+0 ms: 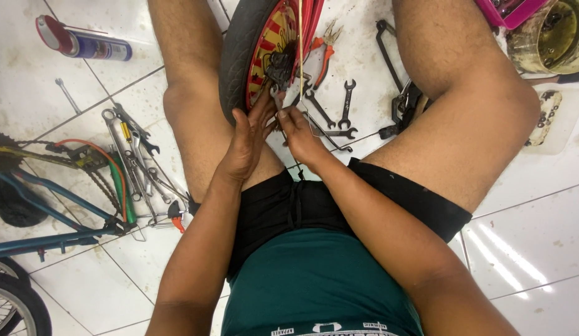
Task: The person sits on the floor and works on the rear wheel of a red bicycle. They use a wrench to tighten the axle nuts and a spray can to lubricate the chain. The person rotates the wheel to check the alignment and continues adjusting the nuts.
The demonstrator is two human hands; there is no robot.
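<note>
A small bicycle wheel (246, 56), with a thick, matte black rubber tyre and a glossy red disc marked with yellow, stands between the seated person's bare knees on the white tiled floor (532, 236). It rises directly beyond the two hands, which meet at its hub. To the left of the grip lies a blue bicycle frame (47, 205), slim steel tube with a greasy chain and an orange cable looping over it. Nearer the grip on that side sits a heap of chrome spanners (137, 162), flat and shiny, with a green-handled tool among them. Further left and beyond is a spray can (84, 43), a blue cylinder with a red cap. Just right of the grip lie dark open-ended wrenches (339, 112), and beyond them orange-handled pliers (327, 50).

The left hand (246, 140) lies flat, fingers straight and pressed against the tyre and hub. The right hand (296, 134) has fingertips pinched together on a small dark metal fitting (280, 68) at the hub, a blocky, oily part; it seems to be bolted to the axle, though the view is too cluttered to be sure. A thin pale cable (300, 43) runs straight up from the grip.
</note>
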